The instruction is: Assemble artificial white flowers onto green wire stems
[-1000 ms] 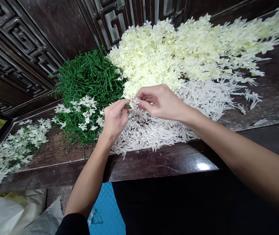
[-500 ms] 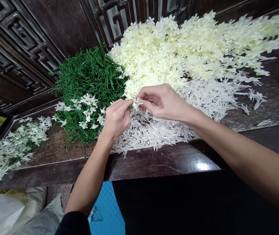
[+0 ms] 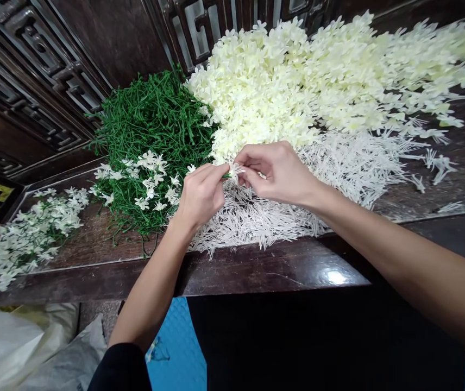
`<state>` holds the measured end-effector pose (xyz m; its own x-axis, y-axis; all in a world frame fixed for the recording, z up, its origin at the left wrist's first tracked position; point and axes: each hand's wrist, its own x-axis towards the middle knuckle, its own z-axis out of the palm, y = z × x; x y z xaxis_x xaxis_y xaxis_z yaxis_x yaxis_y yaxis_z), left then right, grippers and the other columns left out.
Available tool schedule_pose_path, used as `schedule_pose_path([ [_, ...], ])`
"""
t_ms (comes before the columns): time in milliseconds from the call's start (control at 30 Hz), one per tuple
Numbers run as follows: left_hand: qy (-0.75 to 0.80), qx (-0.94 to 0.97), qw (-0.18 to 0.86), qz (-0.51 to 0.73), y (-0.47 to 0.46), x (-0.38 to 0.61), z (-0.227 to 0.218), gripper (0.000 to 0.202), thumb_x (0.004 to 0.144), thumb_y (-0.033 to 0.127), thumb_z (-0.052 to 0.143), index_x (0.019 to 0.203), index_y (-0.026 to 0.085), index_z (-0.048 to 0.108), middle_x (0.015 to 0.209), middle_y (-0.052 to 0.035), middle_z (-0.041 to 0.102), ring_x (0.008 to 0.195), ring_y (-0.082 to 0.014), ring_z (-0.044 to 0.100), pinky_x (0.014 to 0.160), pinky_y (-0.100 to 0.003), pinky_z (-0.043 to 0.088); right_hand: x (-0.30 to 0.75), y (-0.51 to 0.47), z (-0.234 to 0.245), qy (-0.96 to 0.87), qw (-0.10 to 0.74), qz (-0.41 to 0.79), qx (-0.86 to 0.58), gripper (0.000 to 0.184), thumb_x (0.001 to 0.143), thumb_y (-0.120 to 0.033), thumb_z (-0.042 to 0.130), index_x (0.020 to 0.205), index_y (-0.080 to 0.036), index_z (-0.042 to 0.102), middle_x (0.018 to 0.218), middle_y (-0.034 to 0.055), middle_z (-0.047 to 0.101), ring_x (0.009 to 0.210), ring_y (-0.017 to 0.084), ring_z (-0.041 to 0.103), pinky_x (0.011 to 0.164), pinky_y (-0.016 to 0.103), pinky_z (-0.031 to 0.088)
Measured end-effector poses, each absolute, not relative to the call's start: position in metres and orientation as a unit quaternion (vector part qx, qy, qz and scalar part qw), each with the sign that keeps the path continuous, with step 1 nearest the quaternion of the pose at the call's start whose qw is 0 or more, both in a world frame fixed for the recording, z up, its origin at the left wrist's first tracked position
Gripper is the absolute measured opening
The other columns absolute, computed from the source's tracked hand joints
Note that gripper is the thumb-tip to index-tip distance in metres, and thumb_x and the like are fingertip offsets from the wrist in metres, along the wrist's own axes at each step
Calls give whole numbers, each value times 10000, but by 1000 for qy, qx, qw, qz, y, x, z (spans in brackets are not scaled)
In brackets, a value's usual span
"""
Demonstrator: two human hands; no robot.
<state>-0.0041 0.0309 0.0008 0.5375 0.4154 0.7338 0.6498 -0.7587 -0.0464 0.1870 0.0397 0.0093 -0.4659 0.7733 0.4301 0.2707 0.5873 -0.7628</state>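
My left hand (image 3: 203, 194) is closed around a green plastic stem, whose tip shows by the thumb. On that tip sits a small white artificial flower (image 3: 234, 172). The fingertips of my right hand (image 3: 277, 171) pinch at the flower's white stamen, right against the petals. Both hands hover over a heap of white plastic stamens (image 3: 257, 222). Behind them lies a big pile of cream flower heads (image 3: 265, 81). Left of my hands is a mound of green stems (image 3: 155, 117), with several white flowers on stems (image 3: 150, 176) on its front.
Flowers on stems (image 3: 32, 233) are bunched at the far left of the dark wooden bench (image 3: 106, 279). A carved lattice back (image 3: 53, 76) rises behind. Loose stamens (image 3: 440, 163) lie to the right. Below are pale sacks (image 3: 8, 336) and a blue mat (image 3: 181, 342).
The view has shifted slightly, so the piles appear a little to the right. Both hands keep nearly the same pose at the flower.
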Motion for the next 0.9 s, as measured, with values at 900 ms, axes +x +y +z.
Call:
schedule_pose_path([
  [900,-361,-842,21,-401,33,-7,11,225,843,14,505,924,160,656,837,-42,738,757,-133,679,674,-250,538,210,37,46,-824,339,242,-385,339,825,-356,710,1083,-137,695,1091,128,711,771,212,664,686,413,568],
])
